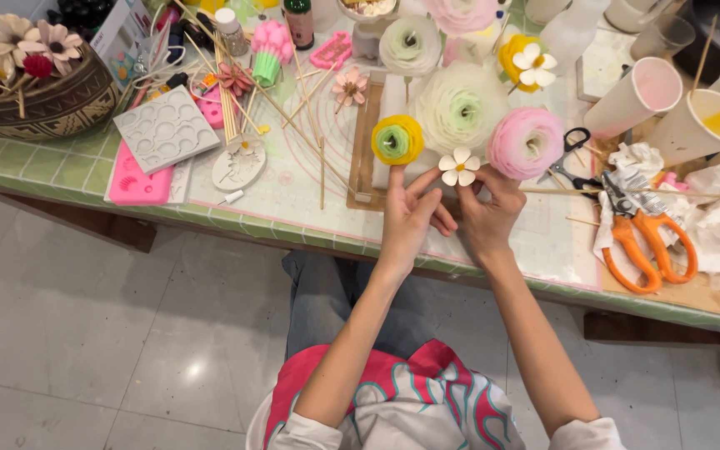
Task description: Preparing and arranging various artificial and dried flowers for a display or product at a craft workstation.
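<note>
Two-handed fingertip work, just above the near edge of the green tiled table (60,171). Pinches the small white flower (458,167) from below with the left hand (410,218), thumb and fingers closed under the petals, index finger raised beside them. Meets it from the other side with the right hand (487,218), fingertips likewise closed on the base of the same bloom. Keeps the flower upright, yellow centre showing, between the yellow-and-green flower (397,139) and the pink flower (526,142), in front of the big white flower (460,107).

Looks like shaping or seating the little bloom at its base; cannot tell whether a stick is already under it. Calls for a light, even squeeze, judging by the thin petals, and for keeping clear of the neighbouring blooms.

As for packages: at the far left corner, a white carton (122,37) with coloured print, tilted against the clutter. Beside it, a small clear bottle (231,32) with a white cap, and a dark bottle (298,21) with a green top and a dark label. To the right, paper cups (639,96) lying on their sides, pink and yellow inside. Nearer, orange-handled shears (647,237) on crumpled white paper, and a pink mould (137,183) at the left edge.
</note>
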